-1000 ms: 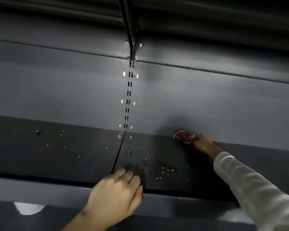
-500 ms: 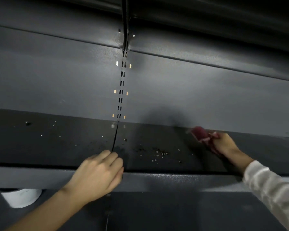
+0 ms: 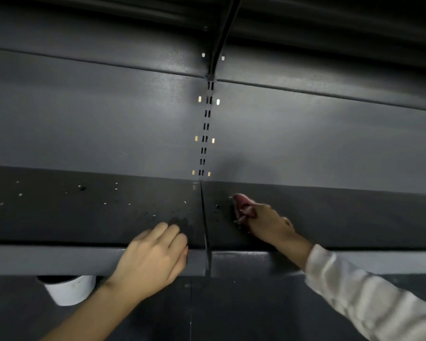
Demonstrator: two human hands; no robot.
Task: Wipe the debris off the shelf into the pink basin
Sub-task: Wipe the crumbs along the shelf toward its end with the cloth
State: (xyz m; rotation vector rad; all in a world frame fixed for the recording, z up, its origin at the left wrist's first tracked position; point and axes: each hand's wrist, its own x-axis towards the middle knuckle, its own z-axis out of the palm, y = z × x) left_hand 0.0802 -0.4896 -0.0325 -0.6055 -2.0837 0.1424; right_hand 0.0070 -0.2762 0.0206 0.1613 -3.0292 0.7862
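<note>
A dark grey metal shelf (image 3: 342, 217) runs across the view, split by a seam (image 3: 204, 217) in the middle. Small pale and dark bits of debris (image 3: 103, 198) dot its left half, and a few specks (image 3: 217, 207) lie just right of the seam. My right hand (image 3: 268, 225) grips a pink-red cloth (image 3: 241, 205) pressed on the shelf right of the seam. My left hand (image 3: 155, 259) rests on the shelf's front lip left of the seam, fingers loosely curled and holding nothing. No pink basin is in view.
The grey back panel (image 3: 108, 124) rises behind the shelf, with a slotted upright (image 3: 205, 134) above the seam. An upper shelf (image 3: 305, 18) overhangs at the top. A white round container (image 3: 69, 289) shows below the shelf lip at lower left.
My right hand has swept the cloth leftward along the shelf, over the debris patch, up to the seam. My left hand stayed on the front lip. The view shifted left.
</note>
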